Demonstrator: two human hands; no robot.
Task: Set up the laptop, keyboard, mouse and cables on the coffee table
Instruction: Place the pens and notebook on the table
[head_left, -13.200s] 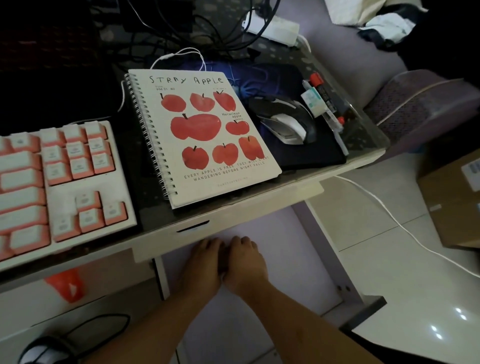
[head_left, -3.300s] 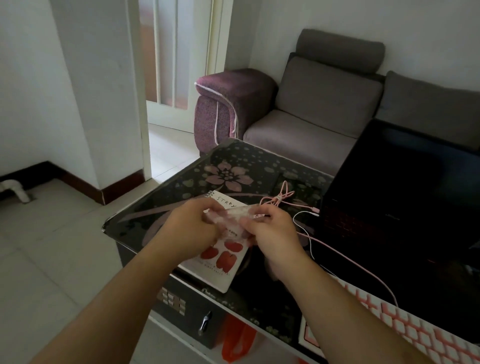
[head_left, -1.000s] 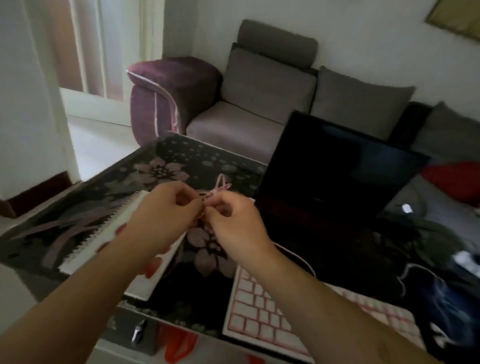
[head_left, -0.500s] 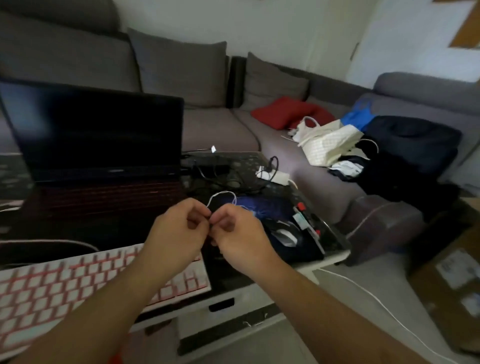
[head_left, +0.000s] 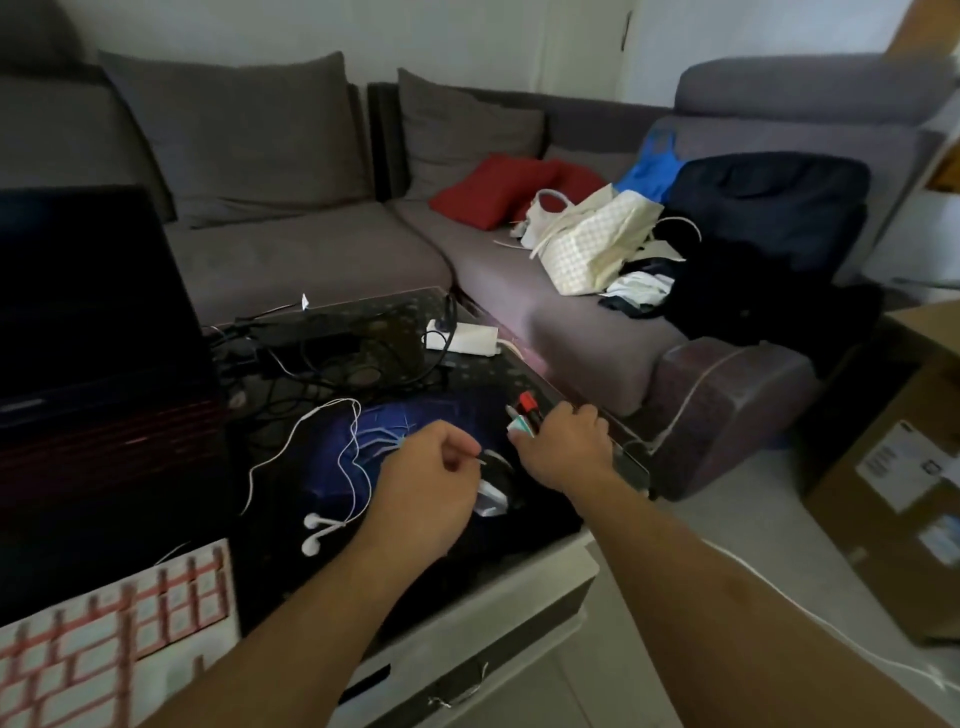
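My left hand (head_left: 426, 483) hovers over the dark blue mouse pad (head_left: 332, 467), thumb and forefinger pinched on a thin pale piece that I cannot identify. It hides most of the grey-and-black mouse (head_left: 493, 503). My right hand (head_left: 563, 447) curls over a bundle of pens (head_left: 525, 408), one red-capped, at the table's right edge. White earphones (head_left: 318, 530) and their cable (head_left: 311, 415) lie loose on the pad. The open black laptop (head_left: 93, 338) stands at the left. The pink-and-white keyboard (head_left: 104, 654) sits at the front left of the coffee table (head_left: 540, 566).
A tangle of black cables (head_left: 322, 358) and a white power strip (head_left: 462, 338) lie at the table's back. A grey sofa (head_left: 311, 249) with bags and clothes wraps behind and to the right. A cardboard box (head_left: 904, 493) stands on the floor at the right, with a white cord (head_left: 810, 618) trailing beside it.
My hands have parted from their pinch together. The earphone cable now lies on the mouse pad, the left hand is lower over the mouse, and the right hand has reached to the pens.
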